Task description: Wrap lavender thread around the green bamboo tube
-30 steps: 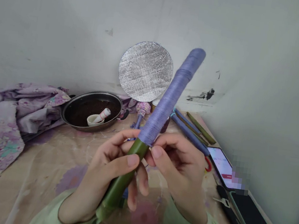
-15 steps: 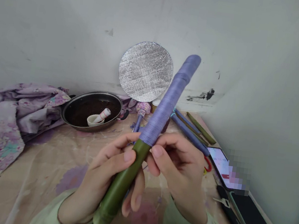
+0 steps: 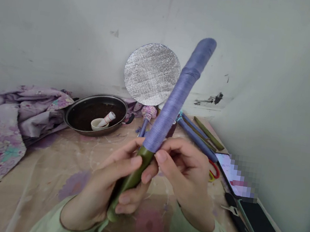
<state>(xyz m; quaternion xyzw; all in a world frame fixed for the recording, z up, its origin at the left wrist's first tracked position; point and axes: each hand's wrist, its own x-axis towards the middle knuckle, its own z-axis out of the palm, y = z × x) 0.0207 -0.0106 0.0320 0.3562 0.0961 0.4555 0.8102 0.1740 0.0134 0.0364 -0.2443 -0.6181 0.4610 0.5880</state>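
A green bamboo stick (image 3: 135, 173) slants up and away in front of me. Tightly wound purple thread (image 3: 174, 103) covers its upper length, up to the far tip. My left hand (image 3: 117, 180) is wrapped around the bare green lower part, with the thumb along its upper side. At the lower edge of the winding, my right hand (image 3: 181, 173) is closed in a pinch on the purple thread, thumb and forefinger against the stick. The loose strand between those fingertips hardly shows.
A dark pan (image 3: 87, 104) holds a small white cup (image 3: 98, 125) with a rolled item. Purple floral fabric (image 3: 6, 126) lies left. A silver disc (image 3: 150, 75) stands by the wall. Right are more sticks (image 3: 198, 139), red-handled scissors (image 3: 216, 170), a phone (image 3: 229, 170) and a key (image 3: 232, 210).
The stick has shifted up and away, its far tip higher, and seems turned. My left fingers have curled around its lower part. The right hand stays at the winding's edge.
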